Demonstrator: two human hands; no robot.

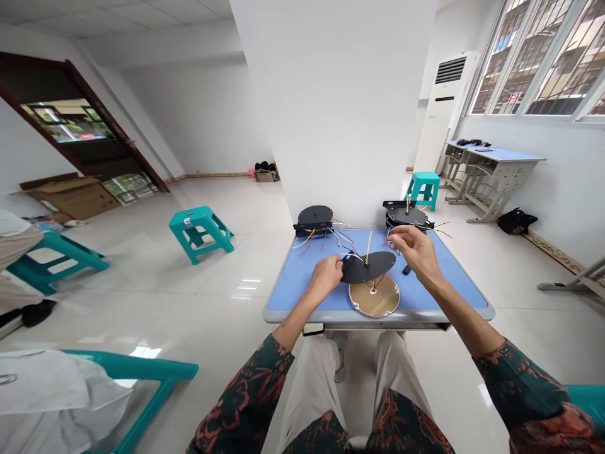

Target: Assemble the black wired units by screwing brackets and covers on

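Two stacks (316,216) sitting wired; black plate (379,267) tilting over tan disc (366,301), yellow wire (369,244) through, not seated; left grip (326,276) pinching plate, right grip (416,251) seemingly thin wire (389,231).

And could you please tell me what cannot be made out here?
Head view:
Part of the tan disc's rim: hidden by the black plate.
What the right hand pinches, if anything: too small to tell.
White cloth at lower left: cut off by the left edge.
Teal object, right: cut off by the edge.
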